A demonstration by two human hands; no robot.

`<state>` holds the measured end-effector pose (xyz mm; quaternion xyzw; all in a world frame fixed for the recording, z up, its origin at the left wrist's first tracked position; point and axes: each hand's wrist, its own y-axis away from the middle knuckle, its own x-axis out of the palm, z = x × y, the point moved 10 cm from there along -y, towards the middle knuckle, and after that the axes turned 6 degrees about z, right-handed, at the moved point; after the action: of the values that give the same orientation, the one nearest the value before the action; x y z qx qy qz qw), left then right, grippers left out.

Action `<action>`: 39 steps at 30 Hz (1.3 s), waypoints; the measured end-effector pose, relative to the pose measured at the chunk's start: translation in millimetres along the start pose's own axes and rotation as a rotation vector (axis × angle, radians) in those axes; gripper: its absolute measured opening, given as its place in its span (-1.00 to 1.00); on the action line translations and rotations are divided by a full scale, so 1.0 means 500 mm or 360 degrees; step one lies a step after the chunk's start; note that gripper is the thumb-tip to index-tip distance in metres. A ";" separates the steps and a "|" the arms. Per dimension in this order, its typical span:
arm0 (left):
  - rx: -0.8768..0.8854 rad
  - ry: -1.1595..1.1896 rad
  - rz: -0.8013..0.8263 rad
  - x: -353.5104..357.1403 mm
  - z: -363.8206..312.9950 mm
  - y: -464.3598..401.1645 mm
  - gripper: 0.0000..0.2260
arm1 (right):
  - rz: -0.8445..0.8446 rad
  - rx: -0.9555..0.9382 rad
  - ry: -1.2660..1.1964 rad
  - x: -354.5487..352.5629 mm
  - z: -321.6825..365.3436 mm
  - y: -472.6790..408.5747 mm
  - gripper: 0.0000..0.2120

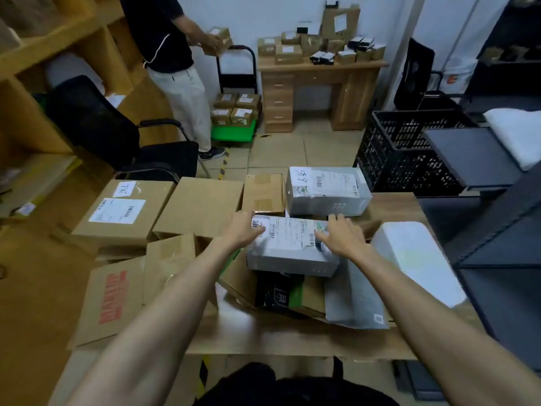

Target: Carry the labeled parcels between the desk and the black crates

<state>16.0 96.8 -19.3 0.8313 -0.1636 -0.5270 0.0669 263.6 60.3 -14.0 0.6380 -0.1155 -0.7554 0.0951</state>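
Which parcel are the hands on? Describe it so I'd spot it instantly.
Start at the wooden desk in front. Two grey parcels lie there; it is the nearer grey parcel, tilted atop an open carton, with both hands on its white label, unlike the farther grey parcel.
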 end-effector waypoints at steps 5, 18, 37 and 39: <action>-0.0235 0.0139 0.0241 0.074 0.039 0.030 -0.54 | 0.0126 0.0145 -0.0245 0.054 -0.047 0.001 -0.42; -0.0327 0.0515 0.0501 0.104 0.065 0.072 -0.08 | 0.0187 0.0076 -0.0488 0.054 -0.029 -0.041 -0.51; -0.0193 0.0666 0.0415 0.145 0.097 0.110 -0.27 | 0.0285 0.0267 -0.1504 0.209 0.001 0.101 -0.51; -0.0182 0.0684 0.0509 0.161 0.089 0.129 -0.25 | 0.0268 0.0248 -0.1532 0.210 0.020 0.101 -0.53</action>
<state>-5.5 11.6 -89.3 0.8826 -0.2447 -0.3295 0.2293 235.8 -17.7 -96.3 0.2105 -0.2536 -0.9431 0.0436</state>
